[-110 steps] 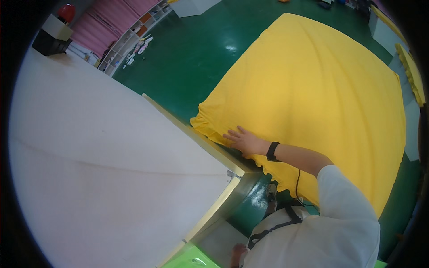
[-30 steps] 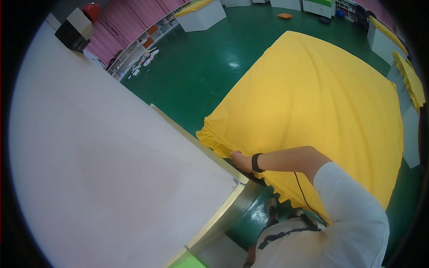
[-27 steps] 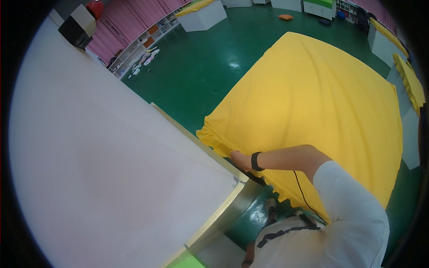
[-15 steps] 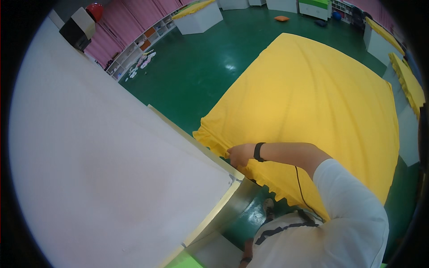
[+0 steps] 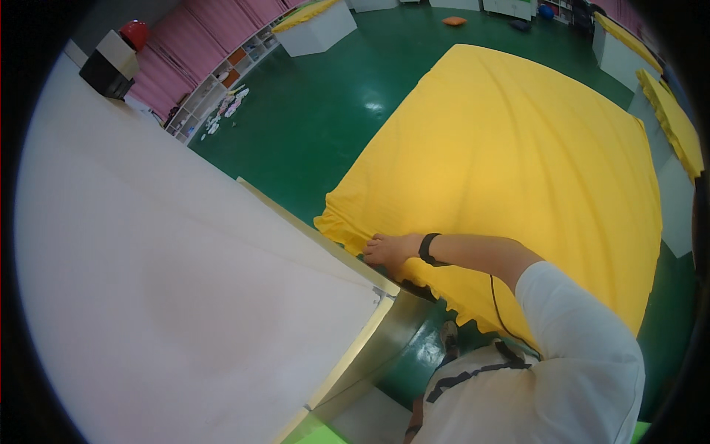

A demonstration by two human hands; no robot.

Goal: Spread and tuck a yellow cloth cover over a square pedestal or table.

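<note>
A large yellow cloth [image 5: 503, 170] with a ruffled near-left hem covers a wide flat-topped piece. My right hand [image 5: 388, 250], with a black band at the wrist, lies palm down at that hem. Its fingers look stretched out and slightly apart on the cloth, close to the edge of a big white panel [image 5: 185, 259]. The fingertips and the underside of the hand are partly hidden. My left hand does not show.
The white panel, with its pale yellow edging, fills the left side. A dark cable [image 5: 497, 307] hangs across the cloth. White units with yellow covers [image 5: 318, 33] stand around the green floor [image 5: 296, 118]. An orange cushion [image 5: 454, 21] lies far off.
My right hand has shifted slightly left along the hem. Its fingers, bent at the cloth before, now look spread out. The whole view has shifted a little.
</note>
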